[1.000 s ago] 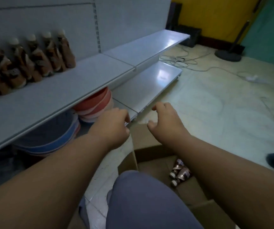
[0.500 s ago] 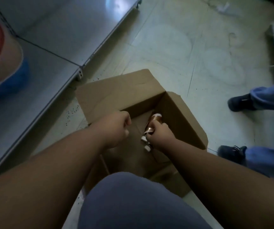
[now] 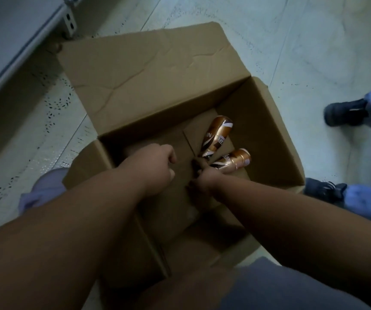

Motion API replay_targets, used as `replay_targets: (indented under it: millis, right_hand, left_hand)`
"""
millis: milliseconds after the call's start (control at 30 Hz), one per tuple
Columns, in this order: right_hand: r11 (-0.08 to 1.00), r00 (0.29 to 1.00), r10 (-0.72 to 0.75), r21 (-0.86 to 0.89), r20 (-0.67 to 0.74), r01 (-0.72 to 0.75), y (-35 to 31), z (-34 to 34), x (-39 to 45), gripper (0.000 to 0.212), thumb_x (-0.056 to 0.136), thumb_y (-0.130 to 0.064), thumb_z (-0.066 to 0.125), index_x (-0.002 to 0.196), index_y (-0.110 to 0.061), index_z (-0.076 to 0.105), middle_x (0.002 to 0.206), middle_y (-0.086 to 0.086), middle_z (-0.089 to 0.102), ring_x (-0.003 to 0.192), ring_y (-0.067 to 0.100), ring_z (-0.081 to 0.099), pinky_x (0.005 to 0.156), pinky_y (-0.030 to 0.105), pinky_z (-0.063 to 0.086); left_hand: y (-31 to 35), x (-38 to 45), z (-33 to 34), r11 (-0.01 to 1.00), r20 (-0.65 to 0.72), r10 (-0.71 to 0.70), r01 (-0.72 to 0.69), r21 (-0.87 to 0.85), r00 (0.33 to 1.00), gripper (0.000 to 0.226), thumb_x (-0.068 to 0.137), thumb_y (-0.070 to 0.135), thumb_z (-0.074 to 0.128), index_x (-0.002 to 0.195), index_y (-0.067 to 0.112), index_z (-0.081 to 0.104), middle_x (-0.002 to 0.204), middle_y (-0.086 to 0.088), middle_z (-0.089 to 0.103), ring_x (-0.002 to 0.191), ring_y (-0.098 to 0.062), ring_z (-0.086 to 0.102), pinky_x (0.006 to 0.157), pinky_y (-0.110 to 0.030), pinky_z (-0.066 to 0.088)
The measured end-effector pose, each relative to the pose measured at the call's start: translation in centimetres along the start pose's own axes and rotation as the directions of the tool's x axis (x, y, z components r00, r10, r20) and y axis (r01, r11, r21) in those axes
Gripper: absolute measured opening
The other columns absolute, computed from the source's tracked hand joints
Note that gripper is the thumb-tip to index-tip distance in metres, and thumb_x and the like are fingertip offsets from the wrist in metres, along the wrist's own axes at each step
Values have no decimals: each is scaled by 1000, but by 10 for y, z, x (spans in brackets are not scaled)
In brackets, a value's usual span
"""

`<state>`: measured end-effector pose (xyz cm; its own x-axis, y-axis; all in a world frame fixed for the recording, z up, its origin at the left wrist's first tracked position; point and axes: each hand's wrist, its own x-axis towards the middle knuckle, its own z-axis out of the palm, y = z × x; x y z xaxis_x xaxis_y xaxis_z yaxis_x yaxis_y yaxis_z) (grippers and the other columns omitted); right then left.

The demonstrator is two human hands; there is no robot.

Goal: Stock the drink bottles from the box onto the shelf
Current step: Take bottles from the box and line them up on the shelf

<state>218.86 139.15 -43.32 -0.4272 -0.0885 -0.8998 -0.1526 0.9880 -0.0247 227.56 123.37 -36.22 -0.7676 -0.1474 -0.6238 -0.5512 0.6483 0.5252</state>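
My right hand [image 3: 204, 179] grips the necks of the last 2 bottles [image 3: 217, 135] lying in the box [image 3: 258, 130], my left hand [image 3: 155, 166] curled empty beside, so only shelving these seems left.

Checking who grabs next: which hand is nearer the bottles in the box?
Right. The right hand touches the bottles at their near ends; the left hand sits apart, further left.

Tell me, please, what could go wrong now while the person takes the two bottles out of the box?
The right hand seems to hold both brown bottles by their necks at once, so one might slip and drop back into the cardboard box. The left hand is closed and empty, giving no support. Someone's shoes stand close beside the box, so a lifted bottle could bump them.
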Motion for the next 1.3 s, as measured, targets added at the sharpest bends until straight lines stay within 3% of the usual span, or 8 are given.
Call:
replay_targets:
  millis: [233,367,500,633,767,900,1033,1300]
  right_hand:
    - [971,967,-146,157,-209,181,-30,13,7,29,91,-28,58,119,-23,59,113,3,64,100,20,61,86,42,53]
    - [919,769,-285,-392,-571,49,-13,-14,15,39,89,-27,55,127,-21,48,120,10,55,105,27,53,85,41,47]
    - [877,892,-181,-478,-413,-43,1,-32,24,50,89,-28,55,137,-23,39,133,11,51,118,29,49,93,45,40]
    - [979,927,-194,-6,-320,203,-3,-34,6,52,82,-31,70,126,-34,43,103,-7,58,79,11,63,56,26,52]
    - [753,853,-388,413,-348,512,-22,-16,-30,55,71,-26,81,118,-33,54,102,-11,65,94,7,66,74,24,57]
    - [532,892,-421,752,-164,390,-28,-24,-33,26,88,-14,57,112,-11,67,102,11,72,97,25,68,82,35,58]
    - [970,763,-234,-86,-603,229,-21,-60,8,40,84,-35,61,121,-19,59,116,5,60,108,26,57,91,45,50]
    - [750,880,-318,-662,-352,6,-19,-33,48,47,85,-33,61,130,-23,51,129,10,48,116,31,46,92,44,42]
  left_hand:
    - [-3,7,-4,992,38,-124,124,-12,992,30,84,26,60,113,22,56,113,-4,57,99,-23,56,85,-39,50]
    - [-2,8,-3,984,32,-177,178,-3,984,39,86,28,59,124,20,51,123,-7,55,108,-27,54,89,-40,48]
    - [-4,12,2,974,3,-213,213,-79,977,42,87,30,60,125,18,50,125,-9,55,111,-28,53,86,-35,44]
    - [-6,22,-2,904,-4,-310,293,-311,951,51,90,34,57,132,7,46,132,-13,53,118,-31,51,90,-35,42]
    - [-7,27,-2,527,182,-344,350,-774,921,66,82,61,57,129,15,51,115,-7,61,103,-29,57,91,-40,45]
    - [-11,33,3,579,69,-370,288,-763,927,61,87,62,47,130,19,53,117,-10,62,106,-34,58,91,-37,43]
    - [-11,35,6,700,2,-387,296,-650,922,66,91,65,32,133,18,49,127,-12,55,115,-34,52,88,-39,39]
    - [-15,36,9,642,29,-386,291,-709,922,67,84,69,43,125,18,56,114,-9,60,104,-30,57,81,-36,40]
